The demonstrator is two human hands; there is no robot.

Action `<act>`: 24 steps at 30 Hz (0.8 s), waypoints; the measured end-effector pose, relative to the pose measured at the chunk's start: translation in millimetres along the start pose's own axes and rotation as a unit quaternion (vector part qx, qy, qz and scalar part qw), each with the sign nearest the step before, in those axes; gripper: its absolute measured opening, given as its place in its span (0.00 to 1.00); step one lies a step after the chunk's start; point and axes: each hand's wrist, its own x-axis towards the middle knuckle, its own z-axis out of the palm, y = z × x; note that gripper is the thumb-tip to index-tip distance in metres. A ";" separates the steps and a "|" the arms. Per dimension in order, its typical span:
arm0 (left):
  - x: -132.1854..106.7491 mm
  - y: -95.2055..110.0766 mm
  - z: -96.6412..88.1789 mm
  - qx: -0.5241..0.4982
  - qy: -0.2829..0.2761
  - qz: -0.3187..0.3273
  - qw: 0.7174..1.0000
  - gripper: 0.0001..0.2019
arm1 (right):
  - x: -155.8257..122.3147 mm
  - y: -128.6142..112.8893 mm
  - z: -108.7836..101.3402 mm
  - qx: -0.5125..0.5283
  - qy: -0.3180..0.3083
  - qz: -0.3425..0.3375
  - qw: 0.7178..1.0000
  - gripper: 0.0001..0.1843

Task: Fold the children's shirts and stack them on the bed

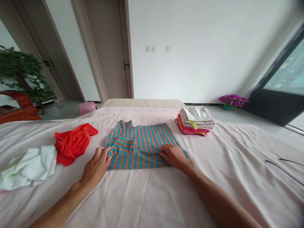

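Observation:
A blue-and-brown striped shirt [149, 139] lies on the pale pink sheet in front of me, with one sleeve [124, 144] folded inward over its left part. My left hand [98, 161] pinches the shirt's left edge near the lower corner, thumb and fingers closed on the cloth. On the right part of the shirt, my right hand [174, 155] has its fingers curled and closed on the fabric, and their tips are partly hidden. Just beyond my right hand stands a stack of folded clothes [196, 122], white on top and pink and orange below.
Left of the shirt lie a crumpled red garment [72, 144] and a crumpled white one [30, 167]. Thin dark cords or glasses arms [285, 172] rest at the right. Past the sheet [147, 202] are a pink stool [87, 108] and purple flowers [232, 100].

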 end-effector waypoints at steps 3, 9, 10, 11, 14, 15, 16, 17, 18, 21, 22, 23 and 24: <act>-2.7 -5.3 0.4 -0.021 -0.031 -0.020 0.999 0.17 | 1.5 6.1 2.2 -0.001 -0.008 0.029 1.000 0.10; -6.0 -14.2 -7.2 0.017 -0.067 -0.012 0.998 0.18 | 0.9 12.0 -3.2 -0.050 0.012 0.054 0.997 0.13; -5.6 -13.3 -10.9 0.038 -0.065 -0.011 0.997 0.18 | 0.3 10.7 -5.4 -0.055 0.022 0.050 0.997 0.12; -5.0 -11.1 -14.8 0.057 -0.052 -0.007 0.997 0.19 | -0.3 8.2 -7.6 -0.058 0.034 0.044 0.997 0.12; -3.4 3.8 -24.3 0.044 0.010 0.054 0.998 0.20 | -2.2 -6.1 -13.2 -0.036 0.066 0.001 0.997 0.14; -3.2 11.2 -25.3 0.009 0.021 0.093 0.995 0.21 | -2.9 -12.7 -13.9 -0.017 0.069 -0.024 0.997 0.15; -3.1 19.4 -24.9 -0.033 0.023 0.135 0.990 0.21 | -3.8 -19.7 -13.8 0.006 0.069 -0.055 0.996 0.16; -3.3 27.7 -23.1 -0.072 0.015 0.178 0.981 0.21 | -4.8 -26.4 -12.6 0.030 0.065 -0.092 0.993 0.17; -3.7 35.6 -19.9 -0.102 0.005 0.215 0.971 0.21 | -6.0 -32.3 -10.4 0.049 0.059 -0.128 0.989 0.17; -5.9 50.9 -5.0 -0.120 -0.013 0.270 0.955 0.24 | -10.3 -40.9 1.9 0.065 0.032 -0.203 0.977 0.26; -7.0 52.1 0.5 -0.109 -0.014 0.271 0.956 0.26 | -11.7 -39.9 7.2 0.057 0.026 -0.207 0.976 0.29; -8.2 51.3 5.7 -0.095 -0.013 0.266 0.959 0.29 | -12.7 -37.1 12.4 0.047 0.022 -0.204 0.978 0.31; -9.4 48.8 10.4 -0.080 -0.012 0.257 0.963 0.30 | -13.5 -32.8 17.2 0.037 0.019 -0.197 0.979 0.33</act>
